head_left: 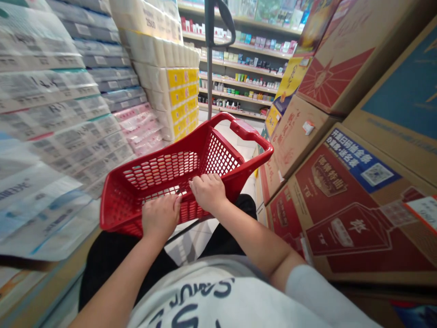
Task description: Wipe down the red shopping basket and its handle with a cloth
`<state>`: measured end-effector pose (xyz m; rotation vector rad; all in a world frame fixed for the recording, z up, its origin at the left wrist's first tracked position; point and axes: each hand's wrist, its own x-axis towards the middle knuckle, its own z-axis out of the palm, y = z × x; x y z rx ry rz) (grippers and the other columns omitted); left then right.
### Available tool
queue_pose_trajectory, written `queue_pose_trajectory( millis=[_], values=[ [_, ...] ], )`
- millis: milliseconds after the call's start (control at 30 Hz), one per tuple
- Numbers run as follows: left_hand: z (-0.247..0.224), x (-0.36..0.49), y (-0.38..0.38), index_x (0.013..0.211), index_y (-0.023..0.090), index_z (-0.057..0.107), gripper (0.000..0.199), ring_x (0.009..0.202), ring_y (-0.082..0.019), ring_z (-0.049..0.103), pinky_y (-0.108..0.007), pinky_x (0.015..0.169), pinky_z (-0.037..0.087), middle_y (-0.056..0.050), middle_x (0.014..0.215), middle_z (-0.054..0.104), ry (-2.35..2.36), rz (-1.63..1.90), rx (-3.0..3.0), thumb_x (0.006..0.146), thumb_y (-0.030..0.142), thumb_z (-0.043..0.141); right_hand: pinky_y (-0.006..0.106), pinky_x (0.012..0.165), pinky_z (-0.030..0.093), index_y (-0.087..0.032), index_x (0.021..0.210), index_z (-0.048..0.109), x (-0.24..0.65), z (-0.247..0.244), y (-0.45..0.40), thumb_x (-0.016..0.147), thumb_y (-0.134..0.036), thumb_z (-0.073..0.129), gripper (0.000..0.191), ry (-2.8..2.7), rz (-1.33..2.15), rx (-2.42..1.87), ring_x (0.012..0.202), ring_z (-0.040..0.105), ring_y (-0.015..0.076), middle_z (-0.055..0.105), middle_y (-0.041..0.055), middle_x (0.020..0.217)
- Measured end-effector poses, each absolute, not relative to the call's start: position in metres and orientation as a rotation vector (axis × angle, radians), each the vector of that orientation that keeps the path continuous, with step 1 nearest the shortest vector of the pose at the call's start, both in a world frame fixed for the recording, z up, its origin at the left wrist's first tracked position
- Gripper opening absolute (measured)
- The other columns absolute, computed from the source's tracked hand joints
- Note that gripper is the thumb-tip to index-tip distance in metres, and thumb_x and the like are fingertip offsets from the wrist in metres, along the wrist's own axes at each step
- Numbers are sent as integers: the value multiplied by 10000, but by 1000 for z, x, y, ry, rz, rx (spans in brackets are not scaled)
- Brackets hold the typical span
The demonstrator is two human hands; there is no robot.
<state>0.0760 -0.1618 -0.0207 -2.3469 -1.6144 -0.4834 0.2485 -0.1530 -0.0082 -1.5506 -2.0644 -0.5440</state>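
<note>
The left hand (160, 216) and right hand (210, 193) curled their fingers (206, 181) over a glossy red plastic basket (235, 178) pierced with rounded holes.

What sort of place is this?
Most likely a supermarket or similar shop: there's a red shopping basket in front of the person, shelves lined with small packaged goods ahead, and big stacked cartons on the right.
</note>
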Motion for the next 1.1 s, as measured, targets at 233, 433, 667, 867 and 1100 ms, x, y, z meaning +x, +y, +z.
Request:
queue_pose_trajectory(
  millis=[233,433,667,867,1100],
  values=[
    [-21,73,-159,847,177,596,420,757,-239,563,-355,707,304,-78,790,643,-1597,-469,-2374,948,378,242,418,1005,228,-279,1201,511,246,-27,-156,938,-310,441,274,-2106,-588,-1418,1109,436,231,543,64,1178],
    [-24,71,-159,833,186,582,396,735,-233,539,-352,690,300,-70,758,618,-1632,-431,-2361,944,382,256,423,1022,230,-225,900,576,239,-13,-149,950,-499,385,337,-2129,-461,-1599,910,499,189,566,36,853],
    [-26,67,-156,856,203,552,343,749,-236,535,-358,711,308,-58,774,612,-1597,-389,-2381,949,364,263,431,1035,222,-260,1104,545,236,-17,-153,947,-453,412,283,-2155,-497,-1467,1035,462,220,565,55,1136],
    [-27,64,-153,810,213,541,307,755,-254,531,-366,711,317,-68,747,590,-1619,-414,-2448,933,354,298,438,941,300,-208,858,563,229,-9,-134,950,-492,361,361,-2124,-447,-1608,830,482,201,576,44,812],
    [-31,62,-149,893,214,554,272,767,-262,530,-381,733,326,-62,740,587,-1567,-417,-2424,932,337,315,378,983,272,-336,1193,501,234,-21,-151,945,-364,398,270,-2215,-556,-1437,1065,461,197,546,-4,1204]
  ],
)
